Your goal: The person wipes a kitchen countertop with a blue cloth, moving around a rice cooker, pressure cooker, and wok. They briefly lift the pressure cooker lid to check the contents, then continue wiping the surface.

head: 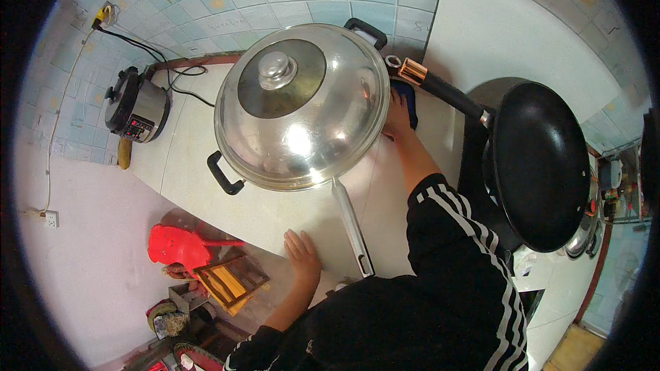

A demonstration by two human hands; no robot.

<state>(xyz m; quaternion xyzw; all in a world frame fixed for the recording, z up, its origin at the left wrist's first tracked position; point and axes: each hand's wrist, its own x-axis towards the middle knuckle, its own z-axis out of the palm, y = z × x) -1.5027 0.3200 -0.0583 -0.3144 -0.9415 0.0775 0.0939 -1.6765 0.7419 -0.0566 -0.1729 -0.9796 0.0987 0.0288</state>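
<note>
My left hand [301,248] rests on the front edge of the white countertop [196,185], fingers extended, holding nothing. A large pot or wok with black side handles and a long metal handle [353,226] stands on the counter under a domed metal lid [309,154] with a glass window and a knob. My right hand [398,114] reaches beside the lid's right rim, touching a dark blue item [407,98], perhaps a cloth; its fingertips are partly hidden, so its grip is unclear. A black frying wok [541,165] sits to the right, its copper-tipped handle pointing towards the wall.
An electric pressure cooker [138,108] stands at the counter's left end, with black cords running behind. A white panel [505,26] leans against the tiled wall. Below on the left are a red plastic stool [178,247] and a wooden frame [232,278].
</note>
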